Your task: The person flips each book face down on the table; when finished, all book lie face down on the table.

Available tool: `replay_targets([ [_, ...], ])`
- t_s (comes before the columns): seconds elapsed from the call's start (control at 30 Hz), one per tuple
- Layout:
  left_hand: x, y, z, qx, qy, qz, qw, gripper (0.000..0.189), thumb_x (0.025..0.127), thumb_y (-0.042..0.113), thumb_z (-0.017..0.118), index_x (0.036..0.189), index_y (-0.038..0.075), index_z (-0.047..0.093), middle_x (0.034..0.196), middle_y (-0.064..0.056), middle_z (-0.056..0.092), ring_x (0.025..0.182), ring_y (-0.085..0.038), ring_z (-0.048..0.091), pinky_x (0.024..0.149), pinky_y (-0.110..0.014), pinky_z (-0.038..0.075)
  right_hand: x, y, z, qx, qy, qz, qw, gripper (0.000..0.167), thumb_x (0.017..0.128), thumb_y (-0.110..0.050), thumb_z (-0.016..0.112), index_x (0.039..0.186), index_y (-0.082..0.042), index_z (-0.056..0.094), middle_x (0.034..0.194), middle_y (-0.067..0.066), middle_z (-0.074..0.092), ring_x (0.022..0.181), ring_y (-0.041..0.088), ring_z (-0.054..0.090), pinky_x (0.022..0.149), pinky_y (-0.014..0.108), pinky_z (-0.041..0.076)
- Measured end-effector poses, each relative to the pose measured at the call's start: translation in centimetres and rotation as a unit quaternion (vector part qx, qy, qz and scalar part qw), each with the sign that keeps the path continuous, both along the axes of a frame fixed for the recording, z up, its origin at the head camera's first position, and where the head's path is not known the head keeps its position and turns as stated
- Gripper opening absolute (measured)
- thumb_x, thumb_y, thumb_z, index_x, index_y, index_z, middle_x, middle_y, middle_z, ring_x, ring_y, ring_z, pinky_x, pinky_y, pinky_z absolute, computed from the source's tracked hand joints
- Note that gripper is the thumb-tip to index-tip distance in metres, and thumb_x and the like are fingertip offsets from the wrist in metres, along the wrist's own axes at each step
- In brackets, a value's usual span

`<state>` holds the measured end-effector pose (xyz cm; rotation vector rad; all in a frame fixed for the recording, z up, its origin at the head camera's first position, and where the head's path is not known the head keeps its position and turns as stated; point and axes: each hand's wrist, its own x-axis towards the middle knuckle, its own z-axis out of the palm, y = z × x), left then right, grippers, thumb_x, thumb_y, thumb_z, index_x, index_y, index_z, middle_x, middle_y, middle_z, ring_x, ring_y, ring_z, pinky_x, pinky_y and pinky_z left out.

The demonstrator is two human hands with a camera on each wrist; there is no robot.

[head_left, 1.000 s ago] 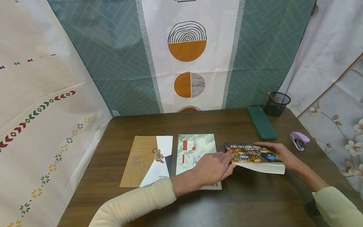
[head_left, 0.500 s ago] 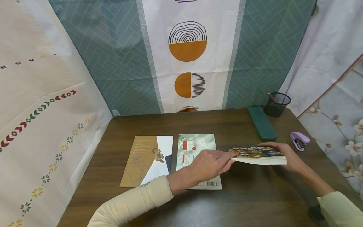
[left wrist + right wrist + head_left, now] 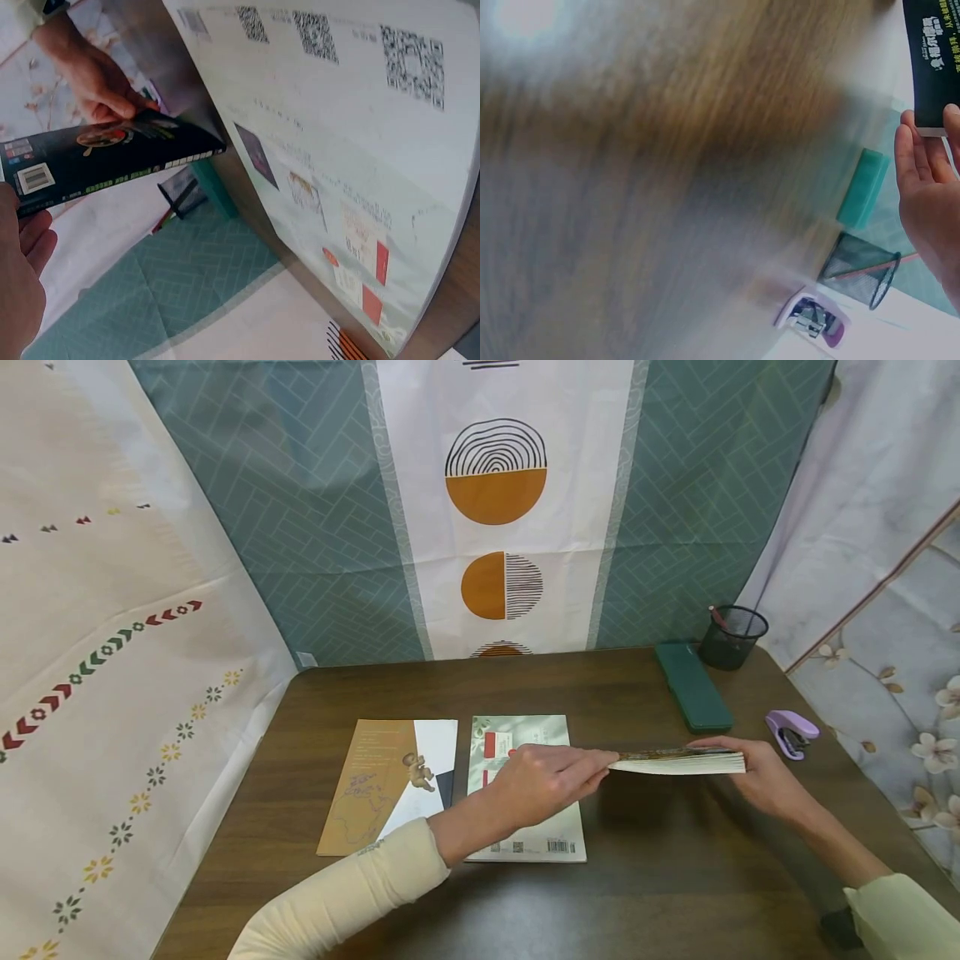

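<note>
A thick paperback book (image 3: 678,763) is held up off the table between both hands, its pale page edge turned to the head camera. My left hand (image 3: 551,783) pinches the book's left end. At the opposite end, my right hand (image 3: 765,777) grips it with fingers and thumb. The left wrist view shows the book's dark back cover (image 3: 120,161) with a barcode. Beneath my left arm lies a pale green booklet (image 3: 551,835), partly covered by the hand. Farther left, a brown and white booklet (image 3: 367,793) lies flat.
On the right of the wooden table (image 3: 645,902) lie a green case (image 3: 693,687) and a purple stapler (image 3: 792,732). A black mesh pen cup (image 3: 731,639) stands at the back right corner. Fabric hangs behind and along both sides.
Both hands have raised the book slightly and tilted it, so its colourful front cover has turned nearly out of the head view. The two booklets stay where they were.
</note>
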<state>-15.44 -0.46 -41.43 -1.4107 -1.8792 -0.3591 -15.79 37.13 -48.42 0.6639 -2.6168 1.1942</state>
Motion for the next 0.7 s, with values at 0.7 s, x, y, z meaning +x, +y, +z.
replay_targets([
  [0.7,-0.5,-2.0,1.5,0.084,-0.157,0.025,0.9836,0.023,0.092,0.016,0.086,0.114,0.01,0.083,0.106,0.001,0.081,0.092,-0.006,0.078,0.07,-0.008,0.049,1.0,-1.8,1.9,-0.019,-0.018,-0.1,0.9946,0.017,0.095,0.003,0.077,0.112,0.001,0.076,0.1,0.002,0.076,0.084,-0.002,0.068,0.069,0.011,0.053],
])
